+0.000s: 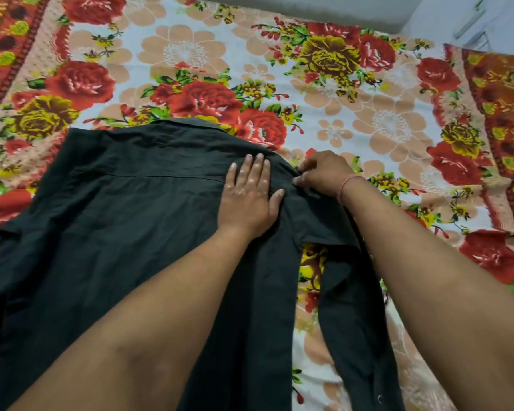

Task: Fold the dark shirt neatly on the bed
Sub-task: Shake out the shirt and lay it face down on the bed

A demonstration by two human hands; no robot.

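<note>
Pressing palm-down with the left hand (250, 200), we pin the dark shirt (116, 232) to the floral bedsheet (368, 99); its fingers lie straight and close together on the cloth and grasp nothing. Just beside its thumb, the right hand (324, 173) has curled fingers that pinch the shirt's shoulder edge, so this hand is clamped on the fabric. From that pinch the sleeve (347, 307) runs back toward us beneath the right forearm, with a strip of bedsheet showing between the sleeve and the shirt body. Beyond the grip and to its left lies the collar (187, 124), at the far edge of the garment. A yoke seam (161, 176) extends leftward from the left hand's fingers. The rest of the shirt spreads left of the grip and toward us, flat on the bed. A pink thread band (346, 185) circles the right wrist.
</note>
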